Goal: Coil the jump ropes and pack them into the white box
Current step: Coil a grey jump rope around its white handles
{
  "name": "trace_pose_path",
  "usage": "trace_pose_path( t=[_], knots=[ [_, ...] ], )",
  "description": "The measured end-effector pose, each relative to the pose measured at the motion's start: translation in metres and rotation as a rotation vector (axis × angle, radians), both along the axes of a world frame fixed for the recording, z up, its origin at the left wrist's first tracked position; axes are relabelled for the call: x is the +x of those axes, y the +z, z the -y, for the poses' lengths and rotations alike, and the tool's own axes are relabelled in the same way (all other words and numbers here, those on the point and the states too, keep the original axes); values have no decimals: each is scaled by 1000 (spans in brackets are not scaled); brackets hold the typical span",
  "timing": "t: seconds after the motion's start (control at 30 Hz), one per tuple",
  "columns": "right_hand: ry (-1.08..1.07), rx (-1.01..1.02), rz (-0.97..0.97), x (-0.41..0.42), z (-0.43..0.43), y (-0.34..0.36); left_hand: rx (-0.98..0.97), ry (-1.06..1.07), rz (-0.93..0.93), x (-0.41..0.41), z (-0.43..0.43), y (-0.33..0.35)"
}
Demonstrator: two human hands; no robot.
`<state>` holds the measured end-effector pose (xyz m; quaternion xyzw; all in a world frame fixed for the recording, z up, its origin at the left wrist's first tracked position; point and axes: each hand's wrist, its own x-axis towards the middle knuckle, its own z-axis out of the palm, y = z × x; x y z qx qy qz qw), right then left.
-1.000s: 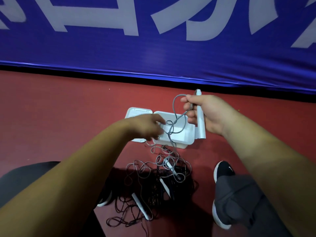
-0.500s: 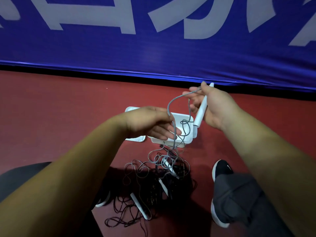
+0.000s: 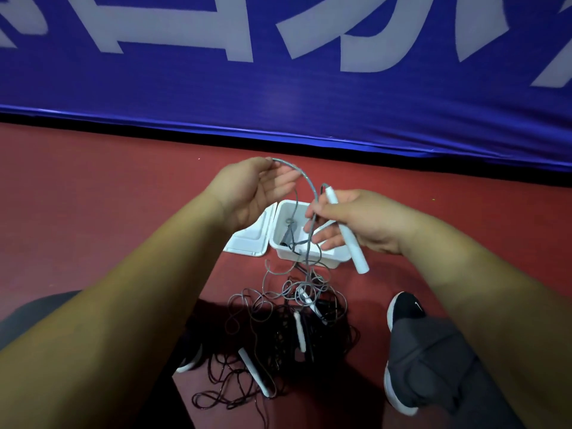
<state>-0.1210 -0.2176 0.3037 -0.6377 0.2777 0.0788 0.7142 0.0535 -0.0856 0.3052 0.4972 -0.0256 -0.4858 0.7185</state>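
My right hand [image 3: 349, 221] grips a white jump-rope handle [image 3: 348, 233] above the open white box [image 3: 280, 246]. From the handle's top a grey cord [image 3: 305, 178] arcs over to my left hand [image 3: 257, 187], which pinches it up high at the fingertips. The cord then hangs down past the box into a tangled heap of grey and dark ropes [image 3: 278, 329] on the red floor. Several white handles [image 3: 253, 376] lie in that heap. A loop of cord and a dark piece sit inside the box.
The box's lid [image 3: 247, 239] lies open flat to its left. A blue banner [image 3: 278, 72] with white letters runs along the far edge of the red floor. My black shoe [image 3: 405, 311] and grey trouser leg are at the right; another shoe shows at lower left.
My left hand has risen from over the box to up and left, drawing the grey cord into a high arc. My right hand has dropped lower, tilting the handle over the box.
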Motion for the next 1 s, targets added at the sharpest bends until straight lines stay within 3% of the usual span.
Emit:
trace_pose_path(
  t=[0.1,0.27,0.4,0.53,0.63,0.7,0.83,0.9,1.0],
  knots=[
    [-195,57,116,5,2,6,112,-122,101,-5,-1,-2],
    [-453,226,291,9,8,23,376,-743,522,-23,-9,-11],
    [-601,360,351,10,14,26,433,-956,640,-23,-17,-20],
    [-658,404,344,9,21,18,401,-882,650,-26,-17,-20],
    [-634,290,196,11,28,8,320,-781,533,-27,-14,-7],
    [-495,123,-8,9,30,-1,239,-650,388,-26,-10,3],
    [9,-80,-411,-1,20,-22,99,-340,139,-23,-2,14],
    [184,-89,-475,-4,13,-25,50,-199,45,-20,0,16],
    [275,-81,-447,-3,8,-19,-19,30,-93,-7,1,14]
  ],
)
